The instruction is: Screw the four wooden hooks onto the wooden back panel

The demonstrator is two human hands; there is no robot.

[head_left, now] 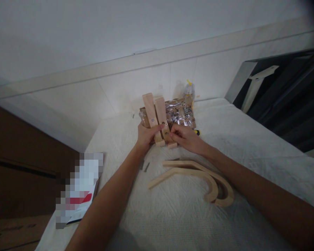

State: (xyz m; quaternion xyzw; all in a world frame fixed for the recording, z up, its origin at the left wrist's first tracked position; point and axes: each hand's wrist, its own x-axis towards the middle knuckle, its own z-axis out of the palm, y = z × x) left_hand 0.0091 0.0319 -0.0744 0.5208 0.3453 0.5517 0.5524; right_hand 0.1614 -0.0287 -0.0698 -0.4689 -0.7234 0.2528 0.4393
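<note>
My left hand (146, 135) is wrapped round two short wooden bars (161, 108) that stand side by side, its thumb lying across their front. The left bar shows a screw head (152, 120), and holes are visible in the right one. My right hand (185, 137) pinches at the lower hole of the right bar; whatever lies between its fingertips is too small to make out. Nearer to me, two curved, hook-shaped wooden pieces (191, 171) lie on the white cloth. Loose screws (147, 167) rest left of them.
A brown package in clear plastic (181, 112) stands behind the bars, with a yellow-tied plastic bag (189, 90) behind it. A yellow-and-black handle (197, 132) shows beside my right hand. A blurred-out flat item (81, 191) lies left. The wall (131, 83) borders the cloth-covered surface (238, 139).
</note>
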